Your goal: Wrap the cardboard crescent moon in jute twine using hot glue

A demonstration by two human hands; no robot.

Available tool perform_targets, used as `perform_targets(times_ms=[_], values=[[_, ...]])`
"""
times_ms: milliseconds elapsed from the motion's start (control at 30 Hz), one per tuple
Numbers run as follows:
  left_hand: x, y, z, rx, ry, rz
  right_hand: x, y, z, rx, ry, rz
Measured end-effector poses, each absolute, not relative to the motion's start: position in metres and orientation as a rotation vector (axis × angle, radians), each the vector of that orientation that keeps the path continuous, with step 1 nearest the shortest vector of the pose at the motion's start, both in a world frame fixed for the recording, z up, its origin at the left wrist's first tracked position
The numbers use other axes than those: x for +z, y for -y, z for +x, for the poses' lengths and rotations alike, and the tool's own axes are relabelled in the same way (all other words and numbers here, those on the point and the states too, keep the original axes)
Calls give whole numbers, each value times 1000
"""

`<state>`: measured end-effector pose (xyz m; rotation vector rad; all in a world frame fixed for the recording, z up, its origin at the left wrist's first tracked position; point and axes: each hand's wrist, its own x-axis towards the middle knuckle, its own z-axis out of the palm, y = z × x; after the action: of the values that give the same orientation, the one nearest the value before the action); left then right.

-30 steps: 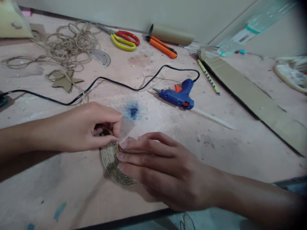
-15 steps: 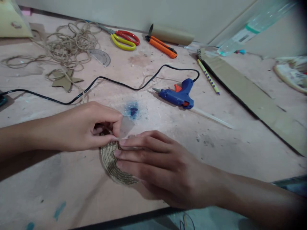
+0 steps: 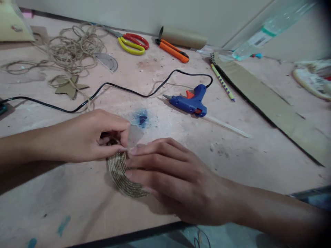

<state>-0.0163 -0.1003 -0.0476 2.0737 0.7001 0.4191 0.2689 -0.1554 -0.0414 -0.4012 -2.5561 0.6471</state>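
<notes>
A flat round coil of twine (image 3: 121, 177), wound in tight rings, lies under my hands near the table's front edge. My left hand (image 3: 103, 137) is closed in a pinch at the coil's upper edge, with a strand of twine between thumb and index finger. From the right, my right hand (image 3: 178, 179) holds the coil, its fingers laid over the top and the index fingertip close to my left thumb. My right thumb and much of the coil are hidden. Just behind the fingertips a pale translucent piece (image 3: 136, 135) shows; I cannot tell what it is.
A blue glue gun (image 3: 188, 103) with a glue stick lies beyond my right hand; its black cord (image 3: 124, 89) crosses the table. Farther back are tangled twine (image 3: 69, 48), a cardboard star (image 3: 67, 89), a protractor (image 3: 108, 62), scissors (image 3: 133, 43), an orange cutter (image 3: 173, 51) and cardboard (image 3: 271, 100).
The view has shifted slightly. My right fingers have moved a little over the coil, and more of the translucent piece shows behind them. My left hand keeps its pinch.
</notes>
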Motion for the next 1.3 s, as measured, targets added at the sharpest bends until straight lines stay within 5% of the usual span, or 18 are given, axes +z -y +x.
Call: perform_targets(times_ms=[1300], values=[[-41, 99, -15, 365, -714, 2055, -52, 154, 265, 871, 2396, -457]])
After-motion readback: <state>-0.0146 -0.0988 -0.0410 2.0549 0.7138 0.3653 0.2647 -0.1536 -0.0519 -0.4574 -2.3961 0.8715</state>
